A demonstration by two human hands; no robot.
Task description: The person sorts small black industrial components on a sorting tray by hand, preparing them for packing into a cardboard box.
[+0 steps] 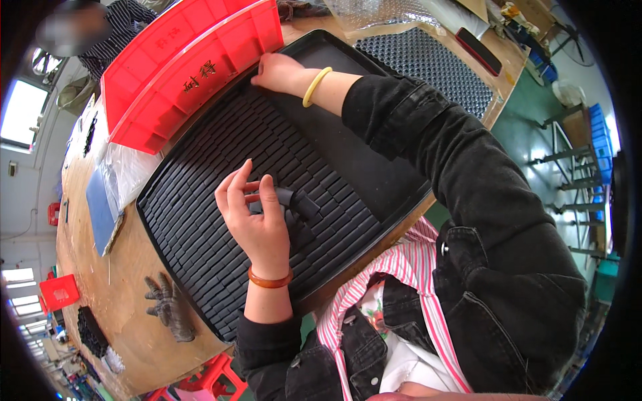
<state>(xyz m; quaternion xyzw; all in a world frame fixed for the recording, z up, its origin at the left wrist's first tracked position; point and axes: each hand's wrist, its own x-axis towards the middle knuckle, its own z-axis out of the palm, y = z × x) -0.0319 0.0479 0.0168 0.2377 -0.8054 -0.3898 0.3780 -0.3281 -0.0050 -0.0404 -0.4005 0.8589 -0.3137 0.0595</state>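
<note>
A large black tray point(394, 150) lies in front of me, with rows of small black rectangular blocks point(221, 160) covering its left and middle part. My right hand point(279, 72), wearing a yellow bangle, is at the tray's far edge beside the red bin. Its fingers are pinched together, and what they hold, if anything, is hidden. My left hand point(257, 217), with an orange-brown bangle, hovers over the block rows, thumb and fingers apart and curved. Right by its thumb are a few loose black blocks point(304, 206), lying askew on the rows.
A red plastic bin point(200, 80) stands along the tray's far left edge. On the wooden table point(120, 294) are a dark glove point(167, 307), a blue sheet point(100, 210), a dotted dark mat point(421, 67) and a phone point(478, 51). Another person point(124, 20) is beyond the bin.
</note>
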